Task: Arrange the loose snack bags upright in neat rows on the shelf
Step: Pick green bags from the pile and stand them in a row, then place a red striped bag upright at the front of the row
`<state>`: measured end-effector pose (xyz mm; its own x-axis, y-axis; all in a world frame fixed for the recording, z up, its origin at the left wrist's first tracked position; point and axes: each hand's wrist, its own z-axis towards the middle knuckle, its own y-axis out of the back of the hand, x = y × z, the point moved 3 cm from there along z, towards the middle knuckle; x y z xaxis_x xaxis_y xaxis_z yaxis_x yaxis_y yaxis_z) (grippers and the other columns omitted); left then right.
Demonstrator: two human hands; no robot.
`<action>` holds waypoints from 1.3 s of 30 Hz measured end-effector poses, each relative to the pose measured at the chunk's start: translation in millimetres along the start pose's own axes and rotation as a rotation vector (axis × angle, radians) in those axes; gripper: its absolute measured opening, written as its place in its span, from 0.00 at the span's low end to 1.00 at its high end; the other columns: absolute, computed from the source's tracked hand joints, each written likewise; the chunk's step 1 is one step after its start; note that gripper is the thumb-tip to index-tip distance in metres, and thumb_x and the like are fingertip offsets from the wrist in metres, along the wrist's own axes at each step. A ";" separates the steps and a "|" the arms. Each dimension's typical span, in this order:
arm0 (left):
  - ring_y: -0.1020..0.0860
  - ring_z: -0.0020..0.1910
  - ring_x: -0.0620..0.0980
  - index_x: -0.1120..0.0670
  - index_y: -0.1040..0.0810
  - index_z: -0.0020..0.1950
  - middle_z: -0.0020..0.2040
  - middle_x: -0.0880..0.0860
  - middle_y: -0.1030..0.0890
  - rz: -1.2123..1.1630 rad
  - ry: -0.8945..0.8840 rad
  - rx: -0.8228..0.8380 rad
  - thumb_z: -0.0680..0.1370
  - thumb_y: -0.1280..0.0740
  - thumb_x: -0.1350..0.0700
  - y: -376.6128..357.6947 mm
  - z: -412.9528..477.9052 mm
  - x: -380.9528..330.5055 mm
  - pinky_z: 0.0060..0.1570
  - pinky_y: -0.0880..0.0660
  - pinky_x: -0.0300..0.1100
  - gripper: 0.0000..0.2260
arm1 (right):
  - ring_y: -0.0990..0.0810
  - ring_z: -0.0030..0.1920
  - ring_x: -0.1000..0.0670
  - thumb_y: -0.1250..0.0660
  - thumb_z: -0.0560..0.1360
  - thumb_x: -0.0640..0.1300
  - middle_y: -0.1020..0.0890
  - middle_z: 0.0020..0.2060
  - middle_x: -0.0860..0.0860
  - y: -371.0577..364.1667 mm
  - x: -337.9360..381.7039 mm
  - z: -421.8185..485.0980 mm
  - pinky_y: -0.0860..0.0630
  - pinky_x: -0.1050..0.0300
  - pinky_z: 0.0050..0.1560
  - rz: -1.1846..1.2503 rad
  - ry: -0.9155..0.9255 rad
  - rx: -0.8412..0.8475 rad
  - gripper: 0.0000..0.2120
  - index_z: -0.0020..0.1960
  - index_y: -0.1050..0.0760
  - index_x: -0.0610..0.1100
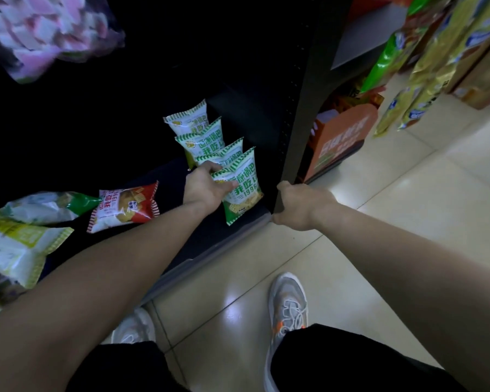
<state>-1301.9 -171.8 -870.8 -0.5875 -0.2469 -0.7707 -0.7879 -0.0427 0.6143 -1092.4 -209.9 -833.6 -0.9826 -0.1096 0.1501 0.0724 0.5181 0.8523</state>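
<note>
Several green-and-white snack bags stand upright in a row on the dark bottom shelf [210, 239]. My left hand [204, 185] grips the top edge of the front green bag [244, 190], with the thumb on its face. Behind it stand more green bags [201, 137], one after another toward the back. My right hand [300, 206] grips the shelf's black upright post [294, 123] near its foot and holds no bag. A red-and-white bag [125, 206] lies flat on the shelf to the left.
More loose bags lie flat at the left: a white-green one [48, 206] and a yellow-striped one [14, 250]. A pink candy bag [46, 32] hangs top left. An orange display box [340, 140] and hanging yellow packs [436, 66] stand to the right. My shoes [287, 301] are on the tiled floor.
</note>
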 end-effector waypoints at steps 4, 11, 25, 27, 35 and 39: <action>0.22 0.50 0.48 0.53 0.24 0.62 0.59 0.52 0.22 0.088 -0.029 0.047 0.71 0.22 0.51 -23.9 8.4 3.1 0.46 0.24 0.38 0.22 | 0.22 0.54 0.40 0.35 0.78 0.59 0.24 0.54 0.46 -7.0 -0.8 3.9 0.23 0.47 0.48 -0.033 0.014 0.015 0.31 0.74 0.39 0.45; 0.23 0.59 0.58 0.46 0.28 0.69 0.66 0.54 0.24 0.532 -0.105 0.030 0.75 0.32 0.40 -30.4 6.9 -3.9 0.49 0.23 0.48 0.25 | 0.22 0.55 0.41 0.36 0.77 0.59 0.23 0.56 0.47 -14.1 -8.0 1.8 0.24 0.49 0.46 -0.106 0.029 0.027 0.24 0.66 0.34 0.46; 0.36 0.72 0.57 0.50 0.41 0.78 0.75 0.55 0.35 0.803 -0.165 0.212 0.76 0.34 0.37 57.1 -37.3 -3.2 0.67 0.32 0.53 0.36 | 0.23 0.60 0.42 0.37 0.79 0.57 0.26 0.63 0.46 -2.1 53.2 -29.3 0.23 0.46 0.50 -0.248 0.147 0.042 0.25 0.71 0.35 0.46; 0.36 0.73 0.56 0.50 0.42 0.79 0.76 0.54 0.37 0.857 -0.151 0.246 0.76 0.34 0.37 76.2 -41.7 1.8 0.67 0.31 0.52 0.36 | 0.24 0.61 0.42 0.37 0.79 0.58 0.26 0.64 0.46 2.0 60.6 -29.1 0.25 0.47 0.48 -0.226 0.154 0.053 0.26 0.71 0.35 0.45; 0.30 0.69 0.57 0.50 0.36 0.76 0.71 0.55 0.30 0.967 -0.077 0.139 0.76 0.34 0.38 216.9 -74.0 79.4 0.63 0.29 0.50 0.32 | 0.26 0.64 0.43 0.37 0.78 0.59 0.28 0.66 0.46 0.3 159.6 -17.8 0.25 0.48 0.53 -0.319 0.348 0.028 0.30 0.75 0.37 0.46; 0.30 0.69 0.58 0.50 0.39 0.78 0.72 0.56 0.31 0.930 -0.027 0.150 0.78 0.35 0.40 247.9 -71.8 143.0 0.62 0.28 0.49 0.32 | 0.27 0.65 0.42 0.37 0.79 0.60 0.31 0.70 0.46 -19.8 209.6 28.2 0.25 0.48 0.56 -0.284 0.353 0.049 0.32 0.77 0.40 0.47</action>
<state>-1568.0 -287.1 -816.5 -0.9952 -0.0965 0.0131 -0.0151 0.2857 0.9582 -1304.7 -219.2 -833.2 -0.8432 -0.5311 0.0829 -0.2076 0.4640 0.8612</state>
